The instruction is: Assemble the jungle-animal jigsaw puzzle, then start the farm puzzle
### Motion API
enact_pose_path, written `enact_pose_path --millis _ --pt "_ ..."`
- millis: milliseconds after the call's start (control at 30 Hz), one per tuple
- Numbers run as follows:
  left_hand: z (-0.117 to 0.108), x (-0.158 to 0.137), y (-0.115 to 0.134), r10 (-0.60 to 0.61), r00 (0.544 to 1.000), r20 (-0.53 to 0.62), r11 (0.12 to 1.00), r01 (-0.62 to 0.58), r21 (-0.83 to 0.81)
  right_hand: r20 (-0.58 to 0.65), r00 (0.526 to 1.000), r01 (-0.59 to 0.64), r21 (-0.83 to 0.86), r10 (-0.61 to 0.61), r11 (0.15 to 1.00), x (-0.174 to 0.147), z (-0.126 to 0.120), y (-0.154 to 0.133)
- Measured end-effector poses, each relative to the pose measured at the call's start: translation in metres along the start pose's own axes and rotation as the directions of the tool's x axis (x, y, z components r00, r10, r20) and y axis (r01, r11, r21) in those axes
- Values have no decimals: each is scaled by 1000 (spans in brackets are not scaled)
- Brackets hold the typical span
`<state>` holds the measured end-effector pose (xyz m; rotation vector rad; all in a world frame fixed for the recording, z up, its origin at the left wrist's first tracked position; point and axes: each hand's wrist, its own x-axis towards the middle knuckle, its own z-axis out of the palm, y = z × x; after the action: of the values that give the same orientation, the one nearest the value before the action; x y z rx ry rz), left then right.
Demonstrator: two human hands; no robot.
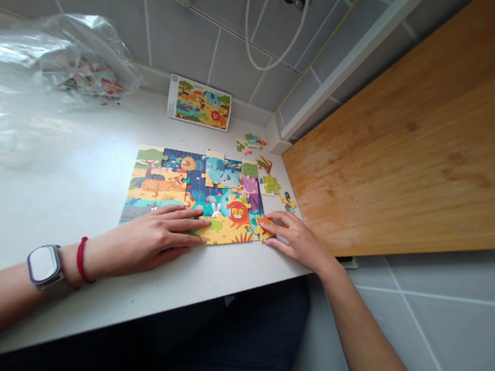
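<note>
A puzzle (pixel 195 188) is being borne by a white table (pixel 83 201), near its front edge, with lighter parts being shown over a dark blue scene. At its lower right corner a piece (pixel 264 228) is being gripped between the fingers and thumb of the right hand (pixel 298 237). By the left hand (pixel 163 232) nothing is being gripped: it is being laid flat, palm down and fingers extended, across the lower edge of the puzzle at its left half. Along the right edge, room is being narrowed by loose pieces (pixel 270 184), which are being spread from beside the puzzle up toward the wall corner, and by a wooden panel (pixel 426 129) just past them. A thin strip of table is being left between the puzzle and the front edge, while a far wider stretch is being offered on the left. Behind the puzzle, a card (pixel 201 104) is being propped against the tiled wall (pixel 193 40); farther left, colourful bits are being held in a clear bag (pixel 88 69). A watch (pixel 43 264) and a red band (pixel 81 258) are being worn on the left wrist. Higher up, a white cord (pixel 260 68) is being hung in a loop.
</note>
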<state>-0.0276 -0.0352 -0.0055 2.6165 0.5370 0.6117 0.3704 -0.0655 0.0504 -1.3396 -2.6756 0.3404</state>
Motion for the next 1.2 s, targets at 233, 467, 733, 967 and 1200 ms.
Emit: enact_pose_path --millis 233,467,733,967,1200 --pt "-1 0 1 -4 1000 15 1000 4 8 -41 999 21 -38 -22 999 8 9 -21" --pt "-2 1 2 -3 1000 -5 1000 3 -13 -14 998 58 -53 -59 997 15 7 -27" --pt "-1 0 1 24 1000 -12 1000 -24 3 -15 999 -43 -124 41 991 9 11 -38" --pt "-1 0 1 20 1000 14 999 -20 32 -24 996 -89 -143 87 986 7 13 -44" --pt "-2 1 2 26 1000 5 999 -26 31 -39 997 -73 -138 68 988 7 16 -47"
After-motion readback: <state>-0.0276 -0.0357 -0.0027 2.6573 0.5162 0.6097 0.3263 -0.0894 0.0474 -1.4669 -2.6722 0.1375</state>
